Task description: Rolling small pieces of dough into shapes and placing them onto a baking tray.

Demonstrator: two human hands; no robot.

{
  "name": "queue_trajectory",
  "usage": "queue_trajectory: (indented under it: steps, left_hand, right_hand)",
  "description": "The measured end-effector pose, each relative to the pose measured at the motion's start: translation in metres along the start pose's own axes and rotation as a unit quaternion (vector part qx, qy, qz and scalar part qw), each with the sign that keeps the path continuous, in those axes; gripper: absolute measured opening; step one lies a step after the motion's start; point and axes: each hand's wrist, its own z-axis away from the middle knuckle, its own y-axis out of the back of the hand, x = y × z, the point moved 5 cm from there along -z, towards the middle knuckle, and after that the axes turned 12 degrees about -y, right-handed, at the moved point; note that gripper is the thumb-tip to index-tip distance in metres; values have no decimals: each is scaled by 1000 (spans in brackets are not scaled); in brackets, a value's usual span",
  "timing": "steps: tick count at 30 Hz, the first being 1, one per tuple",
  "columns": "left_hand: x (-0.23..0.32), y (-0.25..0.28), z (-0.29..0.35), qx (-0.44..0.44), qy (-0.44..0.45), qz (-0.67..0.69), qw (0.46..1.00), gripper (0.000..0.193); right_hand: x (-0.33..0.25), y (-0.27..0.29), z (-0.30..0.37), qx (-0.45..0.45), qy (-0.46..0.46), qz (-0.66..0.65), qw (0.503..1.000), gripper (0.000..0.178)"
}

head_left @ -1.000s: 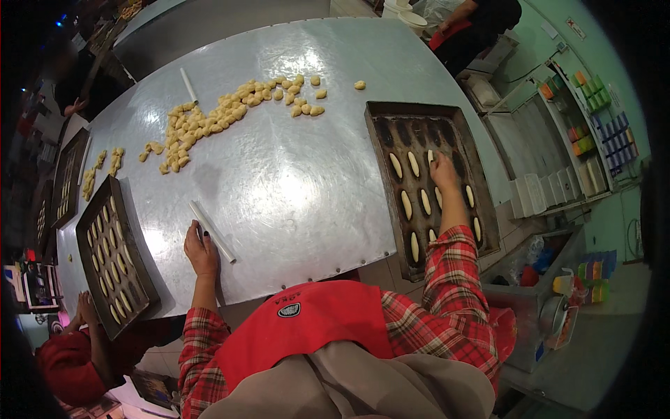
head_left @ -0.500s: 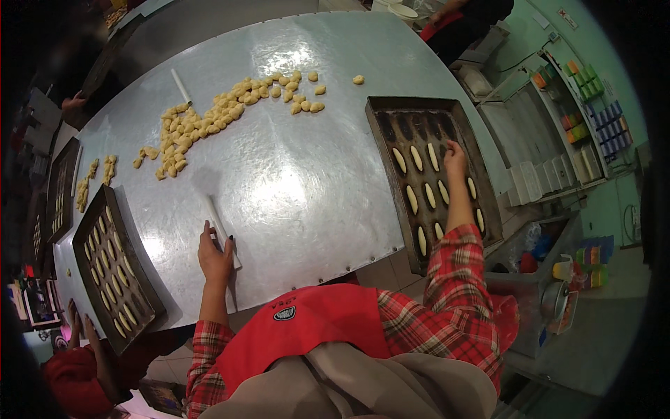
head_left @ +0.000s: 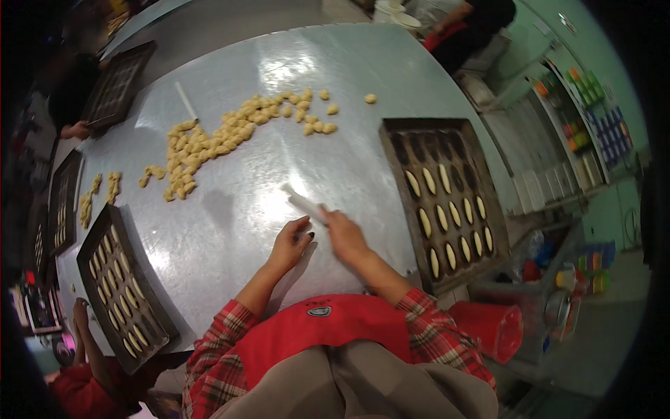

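Note:
My right hand is closed on the near end of a white stick-shaped scraper, which points away over the steel table. My left hand lies just left of it with fingers spread, touching the table and holding nothing. To the right stands a dark mould tray with pale oval dough pieces in its nearer moulds. A loose heap of yellow dough pieces lies farther back on the table.
Another filled mould tray sits at the left edge, more trays beyond it. A second white stick lies by the heap. Other people work at the far left, lower left and top right. Shelves stand on the right.
My right hand left the mould tray and came to the table's middle, taking the white scraper. The scraper and my left hand have shifted right in the picture.

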Motion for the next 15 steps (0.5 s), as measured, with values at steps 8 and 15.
queue_trajectory:
  steps: [8, 15]
  left_hand:
    - [35, 87, -183, 20, -217, -416, 883, 36]
    - [-4, 159, -277, -4, -133, -590, 796, 18]
  right_hand:
    - [29, 21, -15, 132, 52, 144, 979, 43]
    - [26, 22, -19, 134, 44, 117, 983, 43]
